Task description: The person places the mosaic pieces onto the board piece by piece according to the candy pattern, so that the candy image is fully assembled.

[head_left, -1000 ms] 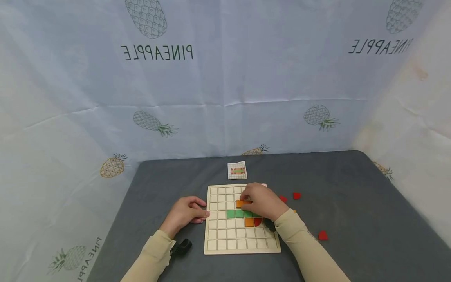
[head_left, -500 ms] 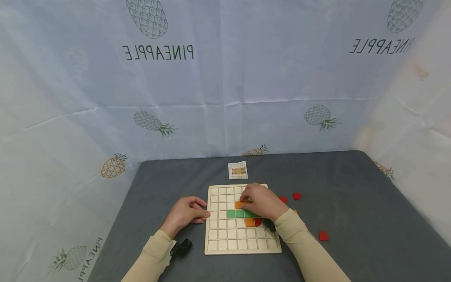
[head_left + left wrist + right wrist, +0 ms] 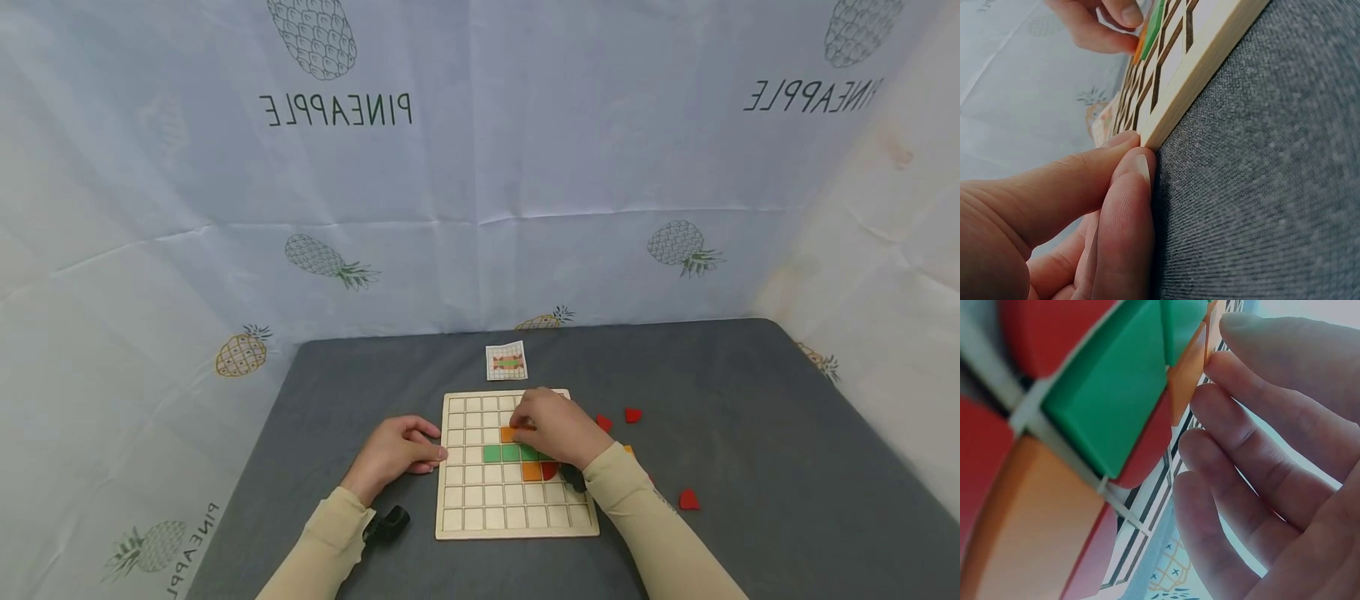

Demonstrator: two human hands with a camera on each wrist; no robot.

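Observation:
A wooden grid board (image 3: 465,521) lies on the dark table. At its left edge my left hand (image 3: 390,454) pinches the rim between thumb and finger, as the left wrist view shows with the thumb (image 3: 1079,178) on top. My right hand (image 3: 557,427) reaches over the upper middle of the board, thumb and forefinger at an orange tile (image 3: 507,434) in a cell. Just below runs a row of green tiles (image 3: 510,453), partly hidden by the hand. Under that row sit another orange tile (image 3: 532,472) and a red rounded tile (image 3: 550,471).
Beyond the board lies a small pattern card (image 3: 507,362). Loose red pieces (image 3: 633,415) are to the right, with one red piece (image 3: 688,500) nearer me and an orange piece (image 3: 628,451) partly behind the right wrist. A pineapple-print cloth (image 3: 480,275) hangs behind the table.
The orange tile at the right fingertips has shifted very slightly left into line with its cell since a second ago. Both hands otherwise stay in place.

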